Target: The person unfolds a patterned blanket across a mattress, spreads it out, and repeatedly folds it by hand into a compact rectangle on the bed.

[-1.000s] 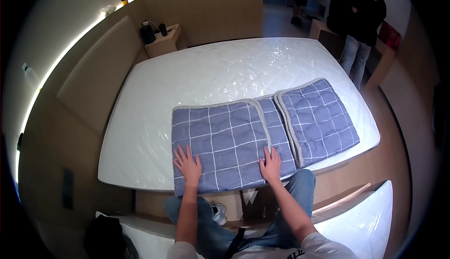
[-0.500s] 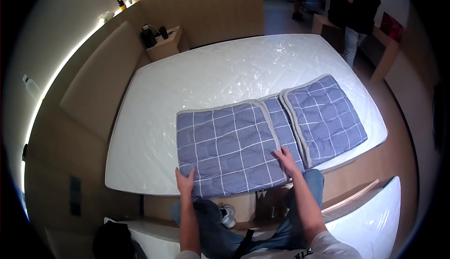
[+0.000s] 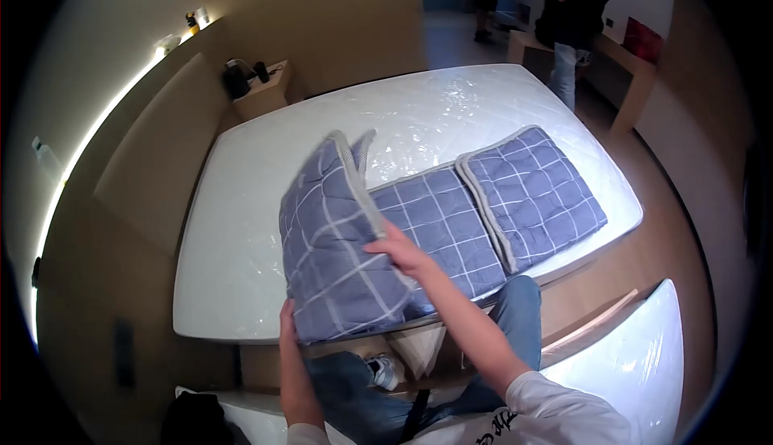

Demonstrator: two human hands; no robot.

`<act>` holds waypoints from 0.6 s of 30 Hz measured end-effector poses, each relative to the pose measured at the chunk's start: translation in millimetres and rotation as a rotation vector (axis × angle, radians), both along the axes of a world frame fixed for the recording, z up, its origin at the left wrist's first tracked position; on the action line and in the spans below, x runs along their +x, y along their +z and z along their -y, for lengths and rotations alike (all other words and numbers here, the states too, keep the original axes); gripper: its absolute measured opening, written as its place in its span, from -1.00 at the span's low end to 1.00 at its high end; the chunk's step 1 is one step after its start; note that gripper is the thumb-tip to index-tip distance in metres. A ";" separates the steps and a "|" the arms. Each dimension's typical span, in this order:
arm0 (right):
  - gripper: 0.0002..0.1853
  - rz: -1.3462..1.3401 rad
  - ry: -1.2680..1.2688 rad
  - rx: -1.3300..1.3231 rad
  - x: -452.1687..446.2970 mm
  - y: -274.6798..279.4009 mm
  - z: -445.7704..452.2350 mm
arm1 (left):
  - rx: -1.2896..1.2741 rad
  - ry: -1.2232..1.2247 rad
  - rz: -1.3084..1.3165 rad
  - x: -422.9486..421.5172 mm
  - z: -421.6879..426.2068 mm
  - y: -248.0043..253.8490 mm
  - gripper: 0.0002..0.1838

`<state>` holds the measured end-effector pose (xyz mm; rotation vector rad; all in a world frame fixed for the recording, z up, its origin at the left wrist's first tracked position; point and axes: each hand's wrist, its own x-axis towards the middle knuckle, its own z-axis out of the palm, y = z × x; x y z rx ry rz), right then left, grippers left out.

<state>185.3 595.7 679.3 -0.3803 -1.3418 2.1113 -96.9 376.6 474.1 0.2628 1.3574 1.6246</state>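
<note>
A blue-grey checked quilted pad with grey edging lies folded along the near side of a plastic-wrapped white mattress. Its left flap is lifted and bends up toward the left, baring the middle section. My right hand is closed on the flap's grey-bound edge, thumb on the near face. At the flap's lower left corner is my left hand, its fingers mostly behind the fabric, gripping the side. The right-hand fold of the pad lies flat.
A second plastic-wrapped mattress is beneath and beside me. A bedside table with dark items stands at the far left. Two people are at the back; the nearer person wears black beside a wooden desk.
My right hand has raised the pad's left flap and carried its edge leftward, uncovering more of the middle section. My left hand stays at the lower left corner. The view has shifted slightly.
</note>
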 end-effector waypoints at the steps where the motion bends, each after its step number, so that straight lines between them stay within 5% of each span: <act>1: -0.23 0.053 -0.050 -0.076 10.7 -16.0 -5.2 | -0.043 0.031 -0.146 -5.2 -0.6 -15.9 -0.49; 6: -0.43 0.460 -0.507 -0.075 86.3 -186.3 -50.5 | -0.123 0.067 -0.462 19.3 -12.8 5.9 -0.55; 11: -0.51 0.579 -0.562 -0.021 101.4 -175.6 -41.4 | -0.192 0.079 -0.690 29.9 -21.5 10.9 -0.51; 13: -0.51 0.723 -0.667 0.460 94.3 -190.7 -55.6 | -0.214 0.105 -0.753 41.3 -21.6 20.9 -0.48; 15: -0.52 0.773 -0.656 0.544 89.8 -185.6 -65.8 | -0.439 0.140 -1.065 67.2 -12.9 42.2 -0.42; 18: -0.53 0.831 -0.665 0.626 88.0 -185.1 -67.8 | -0.596 0.120 -1.121 99.6 -0.4 73.1 -0.36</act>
